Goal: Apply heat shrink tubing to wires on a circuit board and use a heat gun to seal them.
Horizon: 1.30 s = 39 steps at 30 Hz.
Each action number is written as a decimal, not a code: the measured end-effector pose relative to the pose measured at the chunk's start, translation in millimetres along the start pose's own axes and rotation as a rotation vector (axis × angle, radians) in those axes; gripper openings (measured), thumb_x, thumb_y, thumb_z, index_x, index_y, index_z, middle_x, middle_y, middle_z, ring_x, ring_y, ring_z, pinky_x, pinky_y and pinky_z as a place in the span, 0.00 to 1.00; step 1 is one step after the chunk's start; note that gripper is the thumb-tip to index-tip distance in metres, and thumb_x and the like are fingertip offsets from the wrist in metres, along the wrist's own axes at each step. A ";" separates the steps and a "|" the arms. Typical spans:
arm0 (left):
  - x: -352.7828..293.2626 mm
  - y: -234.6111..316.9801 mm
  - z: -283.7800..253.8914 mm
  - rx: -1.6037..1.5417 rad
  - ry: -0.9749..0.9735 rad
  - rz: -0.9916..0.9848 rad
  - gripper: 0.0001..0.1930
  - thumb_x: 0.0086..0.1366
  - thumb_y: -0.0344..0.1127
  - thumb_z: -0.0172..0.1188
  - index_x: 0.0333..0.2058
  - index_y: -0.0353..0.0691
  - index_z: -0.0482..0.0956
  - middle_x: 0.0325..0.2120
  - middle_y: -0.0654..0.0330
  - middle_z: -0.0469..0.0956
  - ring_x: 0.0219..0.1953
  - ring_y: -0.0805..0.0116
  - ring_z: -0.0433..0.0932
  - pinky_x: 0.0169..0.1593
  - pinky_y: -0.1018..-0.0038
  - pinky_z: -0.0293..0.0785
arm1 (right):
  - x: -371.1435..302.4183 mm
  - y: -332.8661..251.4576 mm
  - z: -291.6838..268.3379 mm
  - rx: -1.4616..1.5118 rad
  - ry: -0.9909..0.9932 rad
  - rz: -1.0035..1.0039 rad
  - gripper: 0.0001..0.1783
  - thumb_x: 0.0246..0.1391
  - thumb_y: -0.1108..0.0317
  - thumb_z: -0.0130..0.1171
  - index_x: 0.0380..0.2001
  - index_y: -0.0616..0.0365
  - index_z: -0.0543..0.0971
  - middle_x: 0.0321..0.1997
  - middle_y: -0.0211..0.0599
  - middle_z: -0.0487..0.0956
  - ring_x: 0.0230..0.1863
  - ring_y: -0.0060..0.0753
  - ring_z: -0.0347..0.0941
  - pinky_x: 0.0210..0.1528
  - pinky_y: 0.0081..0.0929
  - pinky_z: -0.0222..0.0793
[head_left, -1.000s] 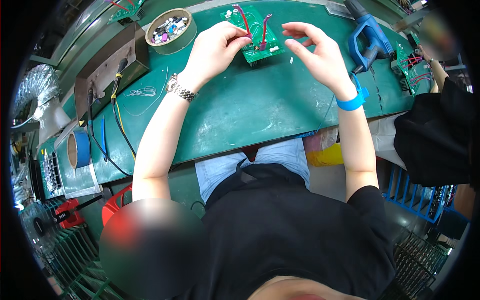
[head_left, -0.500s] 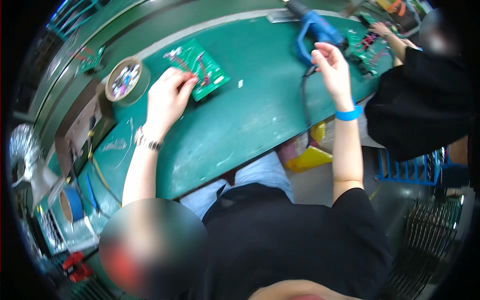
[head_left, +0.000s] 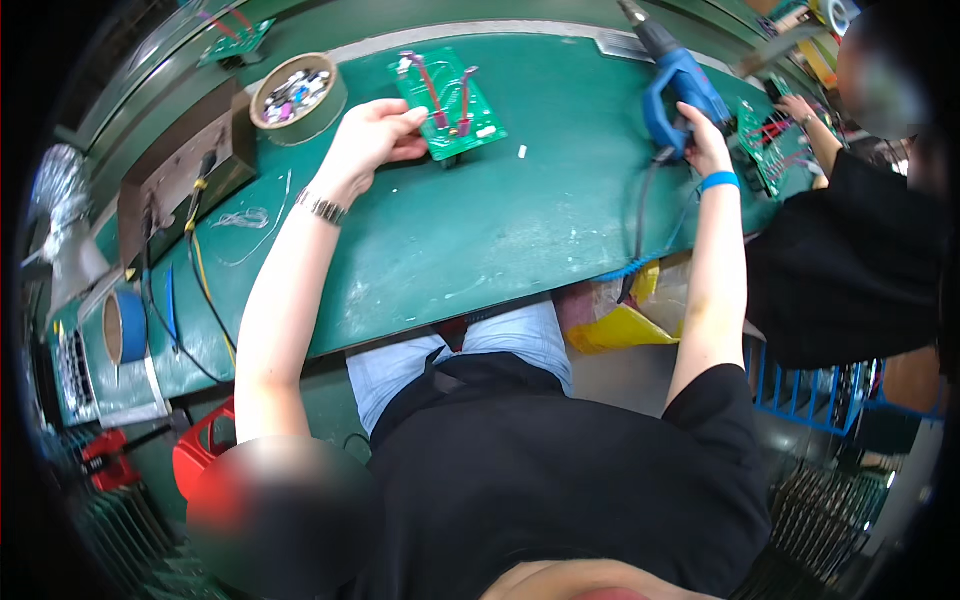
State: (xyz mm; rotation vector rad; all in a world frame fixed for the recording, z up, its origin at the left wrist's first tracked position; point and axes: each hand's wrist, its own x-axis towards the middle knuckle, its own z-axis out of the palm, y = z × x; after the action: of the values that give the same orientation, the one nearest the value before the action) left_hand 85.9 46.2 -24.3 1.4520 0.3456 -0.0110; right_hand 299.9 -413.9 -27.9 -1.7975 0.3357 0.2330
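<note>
My left hand (head_left: 380, 145) pinches the left edge of a green circuit board (head_left: 468, 95), thumb on top. Red and purple wires stand out on the board, which is tilted, with a dark part showing below its near edge. On the right, my right hand (head_left: 708, 140) is closed at the handle end of a blue heat gun (head_left: 700, 95); its fingertips are partly hidden against the tool. The gun's dark nozzle points to the far left, and its cord runs down over the table's near edge. A small white piece (head_left: 522, 152) lies right of the board.
A round tub (head_left: 330, 115) of small parts stands beyond my left forearm, near a brown box (head_left: 190, 160) and cables. Blue tape (head_left: 126, 327) lies at the left. At the right a co-worker's hand (head_left: 795, 108) is at another wired board (head_left: 765, 150). A yellow bag (head_left: 630, 325) hangs below the table edge.
My right hand has gone from raised and apart beside the heat gun to closing at its handle. My left hand has shifted to the board's left edge, and the board is now tilted. The view has turned.
</note>
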 end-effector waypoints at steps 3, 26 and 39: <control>8.1 0.8 -10.6 -0.035 0.012 -0.005 0.15 0.61 0.31 0.63 0.44 0.28 0.75 0.34 0.54 0.80 0.33 0.71 0.81 0.39 0.77 0.81 | -29.9 -14.4 42.4 0.422 0.010 -0.076 0.19 0.48 0.59 0.66 0.40 0.56 0.75 0.29 0.34 0.79 0.26 0.31 0.76 0.26 0.25 0.74; 56.2 18.9 11.9 0.848 0.076 0.588 0.12 0.61 0.42 0.59 0.37 0.43 0.84 0.33 0.56 0.80 0.38 0.62 0.79 0.45 0.67 0.74 | -283.1 -42.6 29.9 -0.133 -0.264 -0.496 0.20 0.51 0.73 0.61 0.47 0.66 0.69 0.38 0.37 0.76 0.33 0.24 0.74 0.33 0.21 0.71; 61.1 13.6 13.2 1.029 0.117 0.785 0.11 0.64 0.41 0.56 0.39 0.44 0.82 0.36 0.59 0.77 0.40 0.60 0.78 0.46 0.67 0.73 | -307.3 -42.7 50.2 -0.189 -0.291 -0.563 0.19 0.50 0.74 0.64 0.45 0.66 0.71 0.36 0.33 0.76 0.30 0.19 0.71 0.33 0.18 0.68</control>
State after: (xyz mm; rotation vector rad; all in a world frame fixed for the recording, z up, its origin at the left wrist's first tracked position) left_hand 149.9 47.4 -24.7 2.5314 -0.2130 0.6097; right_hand 27.5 -323.7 100.4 -1.9338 -0.4107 0.1246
